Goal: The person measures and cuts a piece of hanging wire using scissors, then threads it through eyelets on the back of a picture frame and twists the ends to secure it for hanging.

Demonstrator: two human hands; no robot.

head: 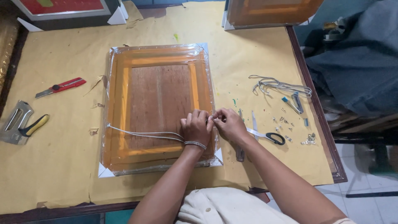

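- Wrapped picture frame (159,108): lies back-up at the middle of the table, sealed in clear film, with white corner guards at its near corners.
- Left hand (195,126): rests on the frame's right edge, fingers curled inward; a beaded bracelet (195,144) circles the wrist. The fingertips pinch the end of a white cord (143,133).
- White cord: runs from the frame's left side across the backing to the left hand, slightly slack.
- Right hand (229,123): just beside the left hand, touching it at the fingertips, fingers closed in a pinch at the frame's right edge; whatever small item it grips is too small to tell.
- Scissors (267,136): black-handled, lying on the paper just right of the right hand.
- Small metal fittings (287,122): scattered right of the scissors.
- Coil of cord (280,86): far right, near the table edge.
- Red utility knife (61,86): left of the frame.
- Staple gun (18,123): near the left edge, yellow-handled.
- Brown paper (58,166): covers the tabletop beneath all items.
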